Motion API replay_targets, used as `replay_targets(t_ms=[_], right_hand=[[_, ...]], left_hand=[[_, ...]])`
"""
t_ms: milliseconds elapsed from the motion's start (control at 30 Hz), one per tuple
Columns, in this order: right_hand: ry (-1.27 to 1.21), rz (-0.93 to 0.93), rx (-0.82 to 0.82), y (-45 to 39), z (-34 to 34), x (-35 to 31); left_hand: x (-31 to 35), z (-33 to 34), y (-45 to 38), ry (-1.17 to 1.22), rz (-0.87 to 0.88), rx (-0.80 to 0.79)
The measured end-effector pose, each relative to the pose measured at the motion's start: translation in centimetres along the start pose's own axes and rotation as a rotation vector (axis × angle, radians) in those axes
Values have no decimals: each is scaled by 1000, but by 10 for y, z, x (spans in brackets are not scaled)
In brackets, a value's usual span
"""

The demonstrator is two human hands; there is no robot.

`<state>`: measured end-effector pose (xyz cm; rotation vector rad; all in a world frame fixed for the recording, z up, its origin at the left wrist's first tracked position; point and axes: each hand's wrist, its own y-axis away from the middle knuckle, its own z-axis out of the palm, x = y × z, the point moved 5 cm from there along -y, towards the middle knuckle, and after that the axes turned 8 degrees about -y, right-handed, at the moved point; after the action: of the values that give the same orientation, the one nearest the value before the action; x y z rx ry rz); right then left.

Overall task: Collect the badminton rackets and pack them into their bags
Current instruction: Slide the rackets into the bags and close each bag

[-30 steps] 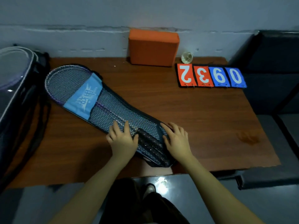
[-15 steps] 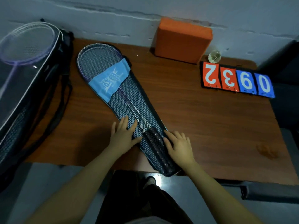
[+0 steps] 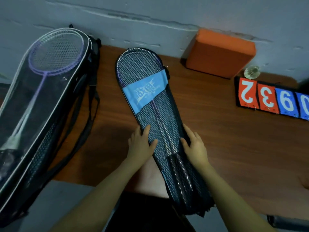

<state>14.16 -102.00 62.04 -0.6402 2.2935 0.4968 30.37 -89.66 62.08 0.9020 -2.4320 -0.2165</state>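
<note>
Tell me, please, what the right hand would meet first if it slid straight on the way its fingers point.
Probably the blue band across the mesh racket bag; the right hand already rests on that bag's edge, fingers aimed up-left along it.

mesh bag: black net, blue cloth band | large bag: glossy clear plastic | table: smooth wood grain | block: matt orange

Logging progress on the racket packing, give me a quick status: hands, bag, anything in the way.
Left hand and right hand both flat on the mesh racket bag, rackets inside. Handle end overhangs the table edge. Nothing blocking.
</note>
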Motion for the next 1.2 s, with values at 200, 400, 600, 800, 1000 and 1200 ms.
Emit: replay_targets(t_ms=[200,400,600,800,1000,1200], right_hand=[[64,-121,29,-10,13,-36],[-30,-118,105,1,22,-57],[-81,-143,88,14,25,-84],[-150,-286,236,45,31,-131],[-261,-381,380,83,40,-164],[-385,-496,424,105,58,-218]], left_hand=[[0,9,-4,492,110,31],[-20,11,-3,558,76,83],[-33,-26,8,694,-93,128],[-54,-69,42,750,2,355],[-69,-106,85,847,77,413],[-93,-167,123,809,143,475]])
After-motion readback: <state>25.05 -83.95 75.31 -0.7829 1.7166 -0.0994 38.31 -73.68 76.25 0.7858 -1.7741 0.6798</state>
